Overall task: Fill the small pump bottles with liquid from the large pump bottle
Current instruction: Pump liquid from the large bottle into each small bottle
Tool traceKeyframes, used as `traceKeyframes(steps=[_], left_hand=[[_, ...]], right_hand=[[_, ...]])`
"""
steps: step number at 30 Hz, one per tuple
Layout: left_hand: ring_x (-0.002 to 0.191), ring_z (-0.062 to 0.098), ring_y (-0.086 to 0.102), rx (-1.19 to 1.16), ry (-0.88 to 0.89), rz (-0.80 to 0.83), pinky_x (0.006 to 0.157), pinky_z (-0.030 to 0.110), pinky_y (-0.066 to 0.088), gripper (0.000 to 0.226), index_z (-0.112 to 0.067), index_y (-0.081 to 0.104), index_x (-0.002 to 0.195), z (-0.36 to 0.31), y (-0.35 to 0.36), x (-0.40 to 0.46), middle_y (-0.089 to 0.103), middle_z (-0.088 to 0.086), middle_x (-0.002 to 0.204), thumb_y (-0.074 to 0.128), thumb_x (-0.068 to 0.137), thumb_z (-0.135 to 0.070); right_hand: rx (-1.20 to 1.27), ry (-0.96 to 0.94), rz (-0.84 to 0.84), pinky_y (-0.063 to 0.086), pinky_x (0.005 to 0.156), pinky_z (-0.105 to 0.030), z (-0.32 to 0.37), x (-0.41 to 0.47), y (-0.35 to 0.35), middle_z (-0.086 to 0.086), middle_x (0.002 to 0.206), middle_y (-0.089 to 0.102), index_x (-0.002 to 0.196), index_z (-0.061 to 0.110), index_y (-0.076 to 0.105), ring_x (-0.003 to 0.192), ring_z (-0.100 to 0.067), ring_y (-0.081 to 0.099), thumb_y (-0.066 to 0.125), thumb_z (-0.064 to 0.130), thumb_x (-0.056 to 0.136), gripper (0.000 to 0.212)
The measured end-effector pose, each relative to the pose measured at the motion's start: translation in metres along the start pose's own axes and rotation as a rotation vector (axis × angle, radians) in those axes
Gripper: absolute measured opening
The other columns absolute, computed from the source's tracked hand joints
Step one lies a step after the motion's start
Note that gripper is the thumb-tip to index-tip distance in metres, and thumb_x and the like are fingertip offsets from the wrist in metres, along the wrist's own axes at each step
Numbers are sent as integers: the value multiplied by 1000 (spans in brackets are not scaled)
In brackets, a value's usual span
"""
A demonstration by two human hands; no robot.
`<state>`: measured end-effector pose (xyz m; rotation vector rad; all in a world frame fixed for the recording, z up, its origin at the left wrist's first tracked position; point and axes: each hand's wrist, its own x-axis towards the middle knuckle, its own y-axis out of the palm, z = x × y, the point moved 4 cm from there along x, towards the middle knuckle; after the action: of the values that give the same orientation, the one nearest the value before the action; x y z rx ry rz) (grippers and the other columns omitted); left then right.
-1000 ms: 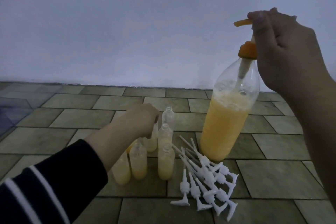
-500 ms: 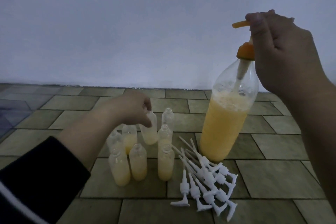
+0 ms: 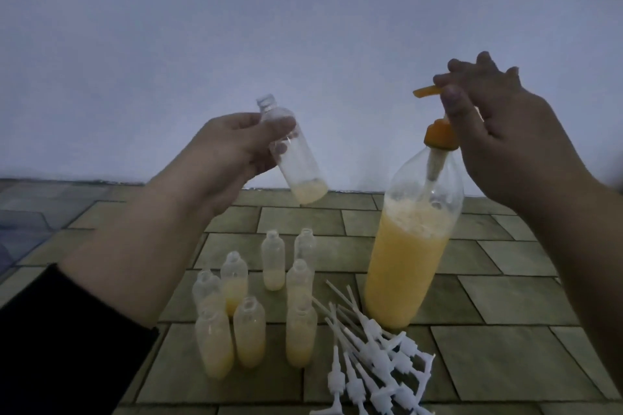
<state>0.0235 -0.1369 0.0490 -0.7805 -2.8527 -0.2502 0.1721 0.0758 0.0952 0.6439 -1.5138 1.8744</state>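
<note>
A: Item, small bottle [image 3: 292, 153]: clear plastic, cylindrical, threaded open neck, a shallow layer of yellow liquid at its base. Location?

B: Aloft in the left hand [image 3: 232, 148], fingers clamped round its upper body. Long axis tilted, mouth up and leaning left. It sits left of the orange spout [image 3: 425, 91] and slightly below it, apart.

A: Item, large bottle [image 3: 409, 253]?

B: Clear, tapered shoulder, over half full of frothy yellow liquid, upright on the tiled floor [image 3: 505, 296]. Right hand [image 3: 499, 131] closed over the orange pump head.

A: Coming move, by my judgement?

B: Mouth goes rightward under the spout; the left hand carries it.

A: Surroundings?

B: Seven open small bottles [image 3: 249, 330], partly filled; white plastic pumps [image 3: 374, 357] heaped beside them.
</note>
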Motion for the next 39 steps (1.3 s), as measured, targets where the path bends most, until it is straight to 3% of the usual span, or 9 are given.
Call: traceKeyframes(steps=[3,5,7,9,12,17,27,39], left_hand=[[89,20,67,-128,-16,-13,78,35,56,41,-12,64,100,5,23,0,68,1,94,66,72,-41],[95,20,68,-25,33,27,82,37,56,50,-15,59,109,7,41,-1,68,1,102,58,74,-51],[89,17,69,142,80,91,81,34,56,50,-18,52,114,7,59,-4,67,1,102,48,81,-56],[82,15,65,309,112,146,79,32,54,46,-17,46,117,6,73,-3,63,0,97,40,90,-53],[88,13,58,527,141,209,81,33,49,40,-19,36,124,5,85,2,56,-1,103,43,94,-44],[86,-6,47,752,236,272,70,13,38,34,-24,38,124,-3,95,8,49,-10,108,49,94,-37],[88,-1,52,648,335,254,72,12,38,38,-29,46,124,-12,104,7,55,-14,107,59,88,-35],[92,6,52,662,291,273,75,13,40,41,-27,44,129,2,102,2,55,-9,116,58,90,-32]], right_hand=[[30,-32,-20,-3,104,-2,-3,0,0,14,134,45,131,20,52,132,6,11,24,43,99,48],[57,-33,-56,-1,106,-3,-4,-3,4,16,130,46,131,18,52,132,5,14,26,41,99,47],[63,-26,-87,1,110,-8,-4,-6,9,7,135,50,130,17,51,137,-2,20,26,39,99,46],[55,-12,-109,1,112,-11,-3,-7,12,1,137,50,130,17,50,139,-7,21,25,39,99,46],[48,-9,-131,0,112,-11,0,-7,15,0,137,50,130,16,50,140,-7,21,24,39,99,46],[45,-7,-146,-1,112,-11,2,-7,18,3,138,49,131,17,49,141,-9,21,21,43,98,50],[51,16,-181,4,115,-16,2,-8,20,3,136,51,129,17,51,141,-8,22,19,45,96,54],[94,76,-291,12,118,-28,5,-20,38,-4,126,59,119,11,58,139,-14,29,19,35,99,50]])
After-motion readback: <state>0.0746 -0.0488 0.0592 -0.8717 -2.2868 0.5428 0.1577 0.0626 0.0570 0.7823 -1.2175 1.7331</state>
